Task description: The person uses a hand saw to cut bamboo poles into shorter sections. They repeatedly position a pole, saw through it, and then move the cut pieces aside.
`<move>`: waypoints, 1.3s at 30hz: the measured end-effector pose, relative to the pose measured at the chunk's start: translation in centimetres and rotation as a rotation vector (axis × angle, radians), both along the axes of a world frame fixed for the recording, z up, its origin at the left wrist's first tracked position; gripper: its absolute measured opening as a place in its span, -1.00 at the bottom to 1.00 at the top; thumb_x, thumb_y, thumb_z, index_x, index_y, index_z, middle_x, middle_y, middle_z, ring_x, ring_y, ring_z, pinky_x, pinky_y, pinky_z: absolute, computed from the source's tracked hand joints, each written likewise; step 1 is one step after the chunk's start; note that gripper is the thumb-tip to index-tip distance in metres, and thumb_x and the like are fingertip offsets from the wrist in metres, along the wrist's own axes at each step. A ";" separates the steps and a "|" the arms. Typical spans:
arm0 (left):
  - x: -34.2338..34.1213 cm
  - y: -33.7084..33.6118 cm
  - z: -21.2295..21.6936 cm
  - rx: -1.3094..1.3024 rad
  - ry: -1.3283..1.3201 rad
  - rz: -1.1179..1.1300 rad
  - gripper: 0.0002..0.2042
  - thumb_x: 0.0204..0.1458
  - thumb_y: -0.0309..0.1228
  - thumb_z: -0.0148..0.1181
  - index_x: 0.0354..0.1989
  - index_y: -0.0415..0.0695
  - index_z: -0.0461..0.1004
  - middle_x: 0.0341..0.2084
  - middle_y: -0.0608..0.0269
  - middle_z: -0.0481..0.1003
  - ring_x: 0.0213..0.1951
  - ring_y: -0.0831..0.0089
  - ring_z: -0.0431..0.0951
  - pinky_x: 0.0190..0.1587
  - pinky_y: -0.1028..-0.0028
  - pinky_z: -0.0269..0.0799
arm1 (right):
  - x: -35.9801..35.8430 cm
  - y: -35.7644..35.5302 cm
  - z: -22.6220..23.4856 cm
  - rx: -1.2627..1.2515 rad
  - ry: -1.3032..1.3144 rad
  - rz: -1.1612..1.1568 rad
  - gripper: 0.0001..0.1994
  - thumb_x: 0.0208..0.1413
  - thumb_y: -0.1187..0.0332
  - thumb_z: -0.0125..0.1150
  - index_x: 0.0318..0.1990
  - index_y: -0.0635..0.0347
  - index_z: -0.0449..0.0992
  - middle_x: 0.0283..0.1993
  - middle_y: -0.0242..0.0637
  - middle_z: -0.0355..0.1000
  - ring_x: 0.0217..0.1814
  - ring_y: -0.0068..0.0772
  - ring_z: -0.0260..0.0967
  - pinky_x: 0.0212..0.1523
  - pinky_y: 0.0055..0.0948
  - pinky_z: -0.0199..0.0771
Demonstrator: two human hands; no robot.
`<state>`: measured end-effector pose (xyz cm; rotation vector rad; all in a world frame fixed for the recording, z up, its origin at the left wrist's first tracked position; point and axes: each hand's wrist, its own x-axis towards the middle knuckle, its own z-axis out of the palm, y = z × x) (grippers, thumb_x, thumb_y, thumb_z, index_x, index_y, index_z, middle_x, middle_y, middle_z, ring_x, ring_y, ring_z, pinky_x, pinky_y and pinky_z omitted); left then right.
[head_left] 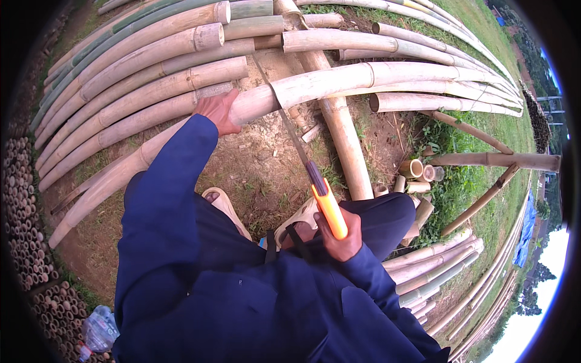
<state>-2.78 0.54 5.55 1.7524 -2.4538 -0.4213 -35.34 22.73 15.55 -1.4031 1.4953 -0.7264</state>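
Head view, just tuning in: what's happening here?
A person's right hand grips the orange handle of a saw, its blade set across a long bamboo pole. The left hand holds that pole just left of the blade. The pole passes over a crosswise pole and is not cut through, as far as I can see; the cut's depth is unclear.

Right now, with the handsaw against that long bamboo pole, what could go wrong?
The bare left hand grips the long bamboo pole close to the handsaw blade; a slip might cut it. The round pole crosses over another bamboo pole and could roll. The orange handle in the right hand sits near the right knee, so a sudden release might strike the leg.
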 end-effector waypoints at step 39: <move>-0.1 0.0 -0.6 0.017 0.078 0.030 -0.34 -0.29 -0.17 0.48 0.02 -0.12 0.36 -0.16 -0.11 0.61 -0.12 -0.16 0.63 -0.03 0.00 0.54 | 0.3 0.6 0.0 -0.077 0.013 0.007 -0.89 0.19 0.47 0.35 -0.29 0.34 0.57 -0.59 -0.23 0.42 -0.57 -0.40 0.36 -0.45 -0.35 0.36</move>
